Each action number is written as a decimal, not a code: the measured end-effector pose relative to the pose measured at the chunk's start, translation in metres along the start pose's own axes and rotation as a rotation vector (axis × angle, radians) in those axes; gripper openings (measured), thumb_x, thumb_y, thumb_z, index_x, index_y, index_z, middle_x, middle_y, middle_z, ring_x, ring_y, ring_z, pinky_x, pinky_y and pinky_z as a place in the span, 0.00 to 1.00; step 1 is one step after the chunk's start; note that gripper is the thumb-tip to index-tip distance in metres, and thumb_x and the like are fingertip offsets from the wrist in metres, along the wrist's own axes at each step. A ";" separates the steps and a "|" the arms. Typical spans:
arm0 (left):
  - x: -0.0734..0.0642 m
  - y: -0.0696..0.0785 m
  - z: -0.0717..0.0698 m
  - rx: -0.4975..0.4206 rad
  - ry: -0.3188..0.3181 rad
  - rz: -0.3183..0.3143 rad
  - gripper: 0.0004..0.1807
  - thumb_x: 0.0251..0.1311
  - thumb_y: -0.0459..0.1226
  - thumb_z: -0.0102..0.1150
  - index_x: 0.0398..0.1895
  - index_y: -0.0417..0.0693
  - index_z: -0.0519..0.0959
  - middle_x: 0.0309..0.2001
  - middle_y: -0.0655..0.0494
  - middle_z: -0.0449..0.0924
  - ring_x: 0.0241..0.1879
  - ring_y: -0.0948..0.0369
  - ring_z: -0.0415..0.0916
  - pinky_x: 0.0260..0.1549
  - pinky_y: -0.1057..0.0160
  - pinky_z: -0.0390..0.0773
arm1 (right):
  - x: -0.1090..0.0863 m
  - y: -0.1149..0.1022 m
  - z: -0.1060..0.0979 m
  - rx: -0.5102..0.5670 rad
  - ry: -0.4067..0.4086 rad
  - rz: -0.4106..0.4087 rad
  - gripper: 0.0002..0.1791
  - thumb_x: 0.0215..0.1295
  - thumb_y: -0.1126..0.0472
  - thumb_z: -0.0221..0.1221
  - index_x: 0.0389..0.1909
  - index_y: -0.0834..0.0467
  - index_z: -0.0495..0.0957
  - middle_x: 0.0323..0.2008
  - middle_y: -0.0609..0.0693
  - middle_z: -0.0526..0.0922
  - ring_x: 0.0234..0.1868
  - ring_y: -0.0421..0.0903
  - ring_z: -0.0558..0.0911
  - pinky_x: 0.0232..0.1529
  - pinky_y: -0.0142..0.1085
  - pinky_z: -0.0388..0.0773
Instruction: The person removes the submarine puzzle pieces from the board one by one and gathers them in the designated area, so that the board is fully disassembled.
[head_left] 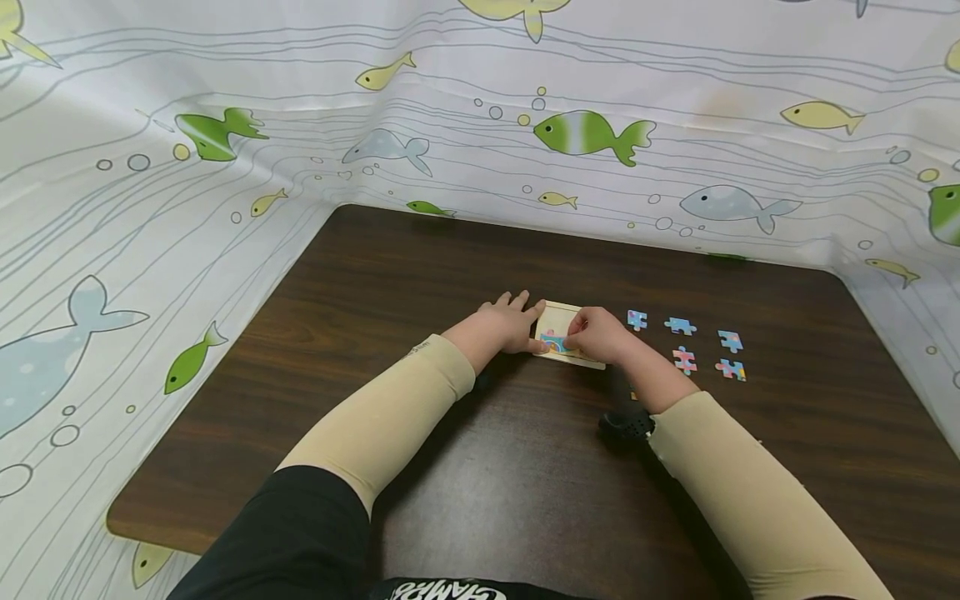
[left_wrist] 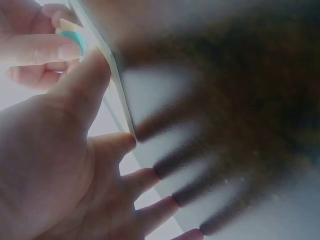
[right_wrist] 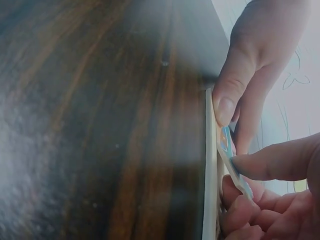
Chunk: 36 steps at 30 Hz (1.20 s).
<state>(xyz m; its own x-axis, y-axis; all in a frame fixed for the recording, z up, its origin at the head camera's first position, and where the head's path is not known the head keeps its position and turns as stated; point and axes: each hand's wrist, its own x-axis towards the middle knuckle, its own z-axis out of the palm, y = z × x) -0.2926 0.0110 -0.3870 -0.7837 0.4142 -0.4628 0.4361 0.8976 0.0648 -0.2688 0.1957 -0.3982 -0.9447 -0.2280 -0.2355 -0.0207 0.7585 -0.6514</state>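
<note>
A shallow pale wooden puzzle tray (head_left: 557, 315) lies on the table between the hands. My left hand (head_left: 506, 323) rests at its left side with fingers spread and straight. In the right wrist view, the left thumb presses at the tray's near rim, beside a blue patterned puzzle area (right_wrist: 225, 137). My right hand (head_left: 600, 335) reaches over the tray and pinches a jigsaw piece (right_wrist: 242, 183) between thumb and fingers. That piece is tilted, its right end raised above the tray floor. Blue and pink puzzle picture (head_left: 553, 342) shows inside the near left corner; the right fingers hide part of it.
Several loose jigsaw pieces lie right of the tray, among them a blue one (head_left: 680, 326) and a pink one (head_left: 684, 360). A scrap of another piece peeks out by the right wrist. The dark wooden table (head_left: 480, 500) meets a fish-print curtain (head_left: 480, 125) at the back and left.
</note>
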 end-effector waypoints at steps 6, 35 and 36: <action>0.000 0.000 0.000 -0.001 0.004 -0.003 0.49 0.65 0.68 0.43 0.81 0.64 0.34 0.80 0.52 0.30 0.77 0.48 0.32 0.71 0.45 0.47 | -0.001 -0.001 0.001 0.015 -0.011 -0.006 0.07 0.64 0.67 0.62 0.36 0.68 0.80 0.32 0.55 0.77 0.29 0.47 0.73 0.29 0.36 0.71; 0.005 0.000 0.003 -0.006 0.015 -0.007 0.49 0.65 0.68 0.43 0.81 0.64 0.35 0.80 0.52 0.30 0.77 0.47 0.32 0.71 0.44 0.46 | -0.004 0.003 -0.003 0.118 -0.051 -0.009 0.05 0.68 0.70 0.59 0.38 0.69 0.77 0.29 0.55 0.74 0.23 0.44 0.70 0.25 0.34 0.72; 0.005 0.000 0.003 -0.007 0.012 -0.007 0.49 0.65 0.68 0.43 0.81 0.64 0.35 0.80 0.52 0.30 0.77 0.47 0.32 0.71 0.44 0.46 | -0.004 0.003 -0.003 0.119 -0.047 -0.006 0.05 0.68 0.70 0.59 0.37 0.70 0.78 0.29 0.54 0.75 0.23 0.44 0.70 0.25 0.34 0.72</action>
<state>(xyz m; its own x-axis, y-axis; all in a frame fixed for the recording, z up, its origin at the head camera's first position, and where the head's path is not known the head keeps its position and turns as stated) -0.2949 0.0123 -0.3920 -0.7922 0.4095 -0.4525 0.4276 0.9015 0.0673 -0.2659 0.2006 -0.3968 -0.9282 -0.2633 -0.2631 0.0150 0.6798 -0.7333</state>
